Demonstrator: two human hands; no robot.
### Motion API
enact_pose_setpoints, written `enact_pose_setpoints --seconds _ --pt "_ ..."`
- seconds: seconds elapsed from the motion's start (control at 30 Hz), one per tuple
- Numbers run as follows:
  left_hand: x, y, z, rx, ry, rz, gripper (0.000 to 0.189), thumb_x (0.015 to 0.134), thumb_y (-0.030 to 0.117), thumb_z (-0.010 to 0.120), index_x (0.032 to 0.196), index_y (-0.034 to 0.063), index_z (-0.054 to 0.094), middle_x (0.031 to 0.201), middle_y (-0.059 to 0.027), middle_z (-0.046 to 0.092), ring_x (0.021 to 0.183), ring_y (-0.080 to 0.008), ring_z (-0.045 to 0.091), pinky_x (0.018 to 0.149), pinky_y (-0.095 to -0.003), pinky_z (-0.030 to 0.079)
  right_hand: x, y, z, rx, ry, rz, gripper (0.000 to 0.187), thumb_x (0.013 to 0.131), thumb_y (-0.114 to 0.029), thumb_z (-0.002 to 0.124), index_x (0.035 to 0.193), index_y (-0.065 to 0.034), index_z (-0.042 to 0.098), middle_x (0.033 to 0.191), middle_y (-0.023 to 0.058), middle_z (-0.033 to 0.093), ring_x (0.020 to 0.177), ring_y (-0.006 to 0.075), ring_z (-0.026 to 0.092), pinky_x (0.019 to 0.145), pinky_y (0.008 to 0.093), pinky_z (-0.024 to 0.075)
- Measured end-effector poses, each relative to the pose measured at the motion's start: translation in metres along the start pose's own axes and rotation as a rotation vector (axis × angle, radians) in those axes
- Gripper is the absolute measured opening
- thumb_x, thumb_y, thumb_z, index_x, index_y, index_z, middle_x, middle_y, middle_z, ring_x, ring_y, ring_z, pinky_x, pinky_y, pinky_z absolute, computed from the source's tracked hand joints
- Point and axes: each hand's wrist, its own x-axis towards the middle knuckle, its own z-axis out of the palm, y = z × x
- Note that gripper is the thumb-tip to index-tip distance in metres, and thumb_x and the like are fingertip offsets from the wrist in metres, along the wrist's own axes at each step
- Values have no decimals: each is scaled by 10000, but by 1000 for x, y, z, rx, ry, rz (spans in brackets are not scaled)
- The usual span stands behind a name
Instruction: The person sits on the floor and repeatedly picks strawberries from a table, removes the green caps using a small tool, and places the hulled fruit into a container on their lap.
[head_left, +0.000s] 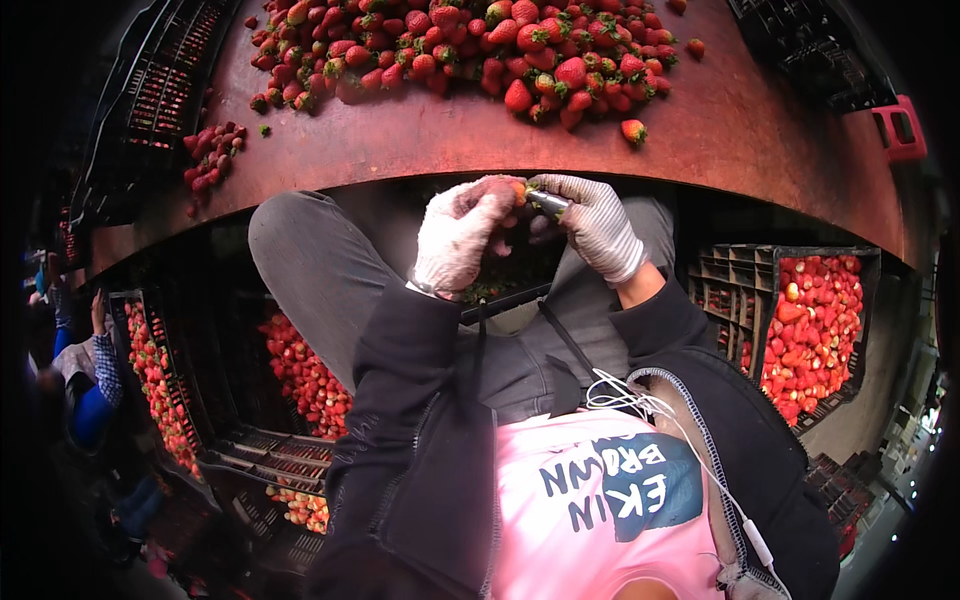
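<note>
My left hand (461, 236), in a stained white glove, holds a strawberry (519, 192) by its body between thumb and fingers. In my right hand (600, 225), in a striped glove, is a small metal tool (547, 202); its tip meets the berry's leafy end. Both hands are close together over my lap, just below the table's near edge. A large heap of strawberries with green caps (450, 52) lies on the reddish table (420, 142) beyond them. One loose strawberry (634, 132) sits nearer the edge.
Plastic crates of strawberries stand at the right (771, 337) and left (154, 330) of my legs. Black crates (161, 82) rest at the table's far left, beside a small pile of berries (214, 161). Another person (90, 375) is at the far left.
</note>
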Motion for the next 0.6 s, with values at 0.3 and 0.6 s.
enact_pose_setpoints --seconds 0.3,0.6 --pt "49 53 2 -266 98 251 349 924 299 527 1149 36 570 997 -84 636 779 -133 579 464 -193 440 16 18 -3 -458 -76 -243 289 778 -28 649 1064 9 639 1067 106 657 1021 192 606 918 301 458" --pt "102 30 31 809 495 537 338 758 315 761 913 26 678 724 -64 639 641 -133 575 645 -290 483 17 19 -5 -408 -15 -213 276 826 -18 596 1099 -2 631 1016 109 676 953 157 624 865 281 478"
